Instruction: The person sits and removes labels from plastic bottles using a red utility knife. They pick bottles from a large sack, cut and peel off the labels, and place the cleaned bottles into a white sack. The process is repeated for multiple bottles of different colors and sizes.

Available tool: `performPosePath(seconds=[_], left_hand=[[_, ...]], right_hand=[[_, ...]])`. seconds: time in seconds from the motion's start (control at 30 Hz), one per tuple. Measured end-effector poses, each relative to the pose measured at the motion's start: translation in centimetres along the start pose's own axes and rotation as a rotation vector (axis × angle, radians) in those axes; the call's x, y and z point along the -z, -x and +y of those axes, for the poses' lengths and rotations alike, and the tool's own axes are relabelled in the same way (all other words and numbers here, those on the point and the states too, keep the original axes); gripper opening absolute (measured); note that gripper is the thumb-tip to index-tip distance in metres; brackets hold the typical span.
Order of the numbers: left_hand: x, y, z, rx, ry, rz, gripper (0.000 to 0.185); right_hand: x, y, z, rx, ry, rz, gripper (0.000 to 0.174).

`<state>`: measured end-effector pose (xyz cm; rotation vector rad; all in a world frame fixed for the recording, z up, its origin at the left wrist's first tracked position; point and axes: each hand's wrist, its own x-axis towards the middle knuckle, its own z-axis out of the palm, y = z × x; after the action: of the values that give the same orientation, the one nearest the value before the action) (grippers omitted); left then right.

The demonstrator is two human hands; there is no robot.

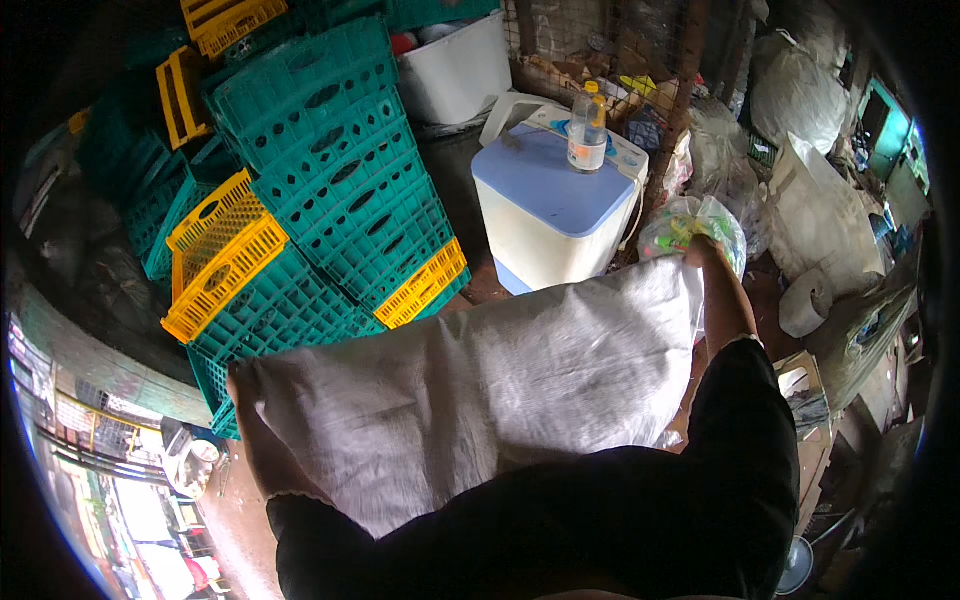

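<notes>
A large white woven sack is stretched wide in front of my body. My left hand grips its upper left corner, close to the green crates. At the upper right corner my right hand is closed on the same sack, in front of a clear plastic bag with colourful contents. The fabric hangs in loose folds between my hands, and its lower part is hidden behind my dark shirt. Most fingers of my left hand are hidden by the sack's edge.
Stacked green plastic crates with a yellow crate rise at the left. Ahead is a white washing machine with a blue lid, bearing a plastic bottle. A white tub sits behind. Filled bags crowd the right.
</notes>
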<state>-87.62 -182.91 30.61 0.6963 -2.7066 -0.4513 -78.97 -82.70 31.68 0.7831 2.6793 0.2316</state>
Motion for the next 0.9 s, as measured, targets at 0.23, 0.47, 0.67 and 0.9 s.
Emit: performPosePath(seconds=[0.23,0.47,0.67,0.9], left_hand=[[7.0,-1.9,6.8,-0.378,0.521,0.352,0.069],[9.8,15.1,28.4,-0.901,0.718,-0.382,0.043],[9.0,14.9,31.7,-0.843,0.587,-0.124,0.031],[9.8,6.2,33.1,-0.773,0.887,-0.404,0.025]], right_hand=[[9.5,13.4,-13.9,0.568,-0.645,-0.346,0.026],[13.5,22.2,-33.9,0.985,-1.888,-1.12,0.036],[19.7,25.9,-40.0,1.027,-1.793,-0.819,0.057],[16.4,10.2,-34.7,1.143,-0.627,0.442,0.067]])
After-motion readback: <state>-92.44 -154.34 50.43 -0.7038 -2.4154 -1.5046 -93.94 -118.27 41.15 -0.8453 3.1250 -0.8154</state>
